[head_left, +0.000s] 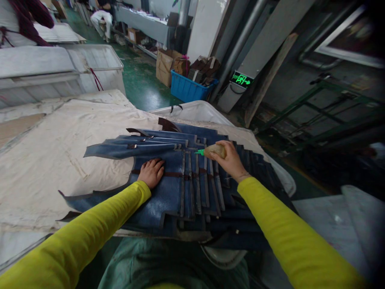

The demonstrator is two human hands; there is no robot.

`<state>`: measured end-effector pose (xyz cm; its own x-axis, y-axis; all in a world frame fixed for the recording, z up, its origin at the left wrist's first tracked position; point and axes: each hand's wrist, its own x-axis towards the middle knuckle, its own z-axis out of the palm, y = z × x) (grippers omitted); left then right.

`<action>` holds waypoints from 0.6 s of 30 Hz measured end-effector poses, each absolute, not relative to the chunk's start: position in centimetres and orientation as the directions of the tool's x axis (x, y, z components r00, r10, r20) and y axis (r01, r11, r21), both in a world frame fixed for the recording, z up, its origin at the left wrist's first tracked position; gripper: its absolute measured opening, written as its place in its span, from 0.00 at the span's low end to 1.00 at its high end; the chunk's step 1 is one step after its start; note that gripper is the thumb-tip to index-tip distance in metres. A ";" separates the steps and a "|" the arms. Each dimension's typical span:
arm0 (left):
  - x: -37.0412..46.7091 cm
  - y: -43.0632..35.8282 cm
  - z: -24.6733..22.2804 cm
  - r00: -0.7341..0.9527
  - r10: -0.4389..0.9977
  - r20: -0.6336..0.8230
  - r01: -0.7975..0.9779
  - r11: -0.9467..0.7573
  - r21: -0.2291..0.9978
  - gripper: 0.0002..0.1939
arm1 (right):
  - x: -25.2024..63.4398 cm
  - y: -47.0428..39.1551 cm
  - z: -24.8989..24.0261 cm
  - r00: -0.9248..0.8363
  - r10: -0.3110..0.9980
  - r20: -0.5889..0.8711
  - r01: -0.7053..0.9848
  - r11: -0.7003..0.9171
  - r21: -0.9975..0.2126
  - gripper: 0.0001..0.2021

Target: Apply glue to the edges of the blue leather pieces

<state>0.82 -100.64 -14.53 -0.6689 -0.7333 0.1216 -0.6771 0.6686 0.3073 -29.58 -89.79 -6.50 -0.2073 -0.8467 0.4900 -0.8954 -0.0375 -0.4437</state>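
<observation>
Overlapping dark blue leather-like pieces (168,196) with grey edges and brown strips lie fanned out in front of me. My left hand (151,173) rests on the top piece, fingers spread, pressing its left part. In my right hand (230,160) is a yellowish squeeze bottle (217,151), tilted so that its green nozzle (199,152) points left. The nozzle is at the stepped edges of the pieces, close to their upper ends; I cannot tell whether it touches them. More blue layers continue under and to the right of my right forearm.
A cream cloth (99,116) covers the work surface, with a white bin rim (198,106) behind it. Large white bins (102,60) stand at the left. Beyond are a blue crate (189,89), a cardboard box (165,68) and a seated person (102,18). Another person's sleeve (37,18) shows upper left.
</observation>
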 end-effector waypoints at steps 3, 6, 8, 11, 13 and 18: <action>0.9 -100.7 -14.6 -0.670 -0.730 0.133 -0.674 0.674 0.303 0.20 | -30.0 -88.5 -6.6 -0.225 -0.888 0.401 -0.872 0.000 -0.489 0.18; 0.9 -100.7 -14.7 -0.675 -0.725 0.139 -0.668 0.680 0.304 0.20 | -30.7 -87.4 -6.2 -0.328 -0.884 0.334 -0.816 0.086 -0.572 0.19; 0.9 -100.7 -14.8 -0.676 -0.723 0.142 -0.665 0.681 0.306 0.20 | -31.4 -87.2 -5.7 -0.424 -0.829 0.365 -0.778 0.126 -0.616 0.21; 0.9 -100.7 -14.9 -0.673 -0.725 0.145 -0.665 0.679 0.311 0.20 | -32.6 -87.5 -5.0 -0.508 -0.736 0.446 -0.768 0.153 -0.621 0.24; 0.9 -100.7 -14.8 -0.674 -0.725 0.140 -0.664 0.678 0.314 0.20 | -33.2 -88.1 -4.8 -0.509 -0.715 0.479 -0.792 0.171 -0.586 0.25; 0.9 -100.7 -14.7 -0.672 -0.730 0.128 -0.670 0.672 0.314 0.20 | -34.0 -89.4 -5.3 -0.432 -0.724 0.538 -0.862 0.158 -0.481 0.25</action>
